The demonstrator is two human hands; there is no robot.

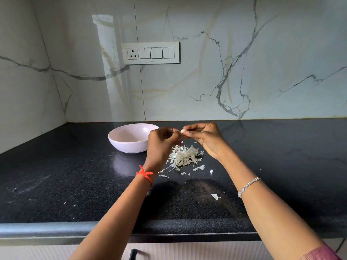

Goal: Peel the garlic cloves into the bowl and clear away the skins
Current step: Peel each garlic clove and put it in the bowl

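The clove is held up off the surface between both hands. The right hand pinches one end in a tight fingertip grip. The left hand, fingers curled, closes on the other end, though I cannot tell whether that grip has skin or bare flesh. The likeliest slip is the clove itself: it is small, probably slick once bared, and only fingertips hold it. If a hard tug on the skin pops it free, it would drop straight below the grip into the skins. It is as pale as they are, so it would be easy to lose there, or it might skip away across the hard surface. The bowl sits left of the grip and lower, not under it, so letting go without first carrying the clove across would miss it. The left hand looks close to the bowl's rim, and a careless swing could knock or slide the bowl. The skins are light, so a flake clinging to the fingers could ride into the bowl with the clove. Scraps lie well apart from the pile, nearer the person than the grip, and could be missed when clearing up.
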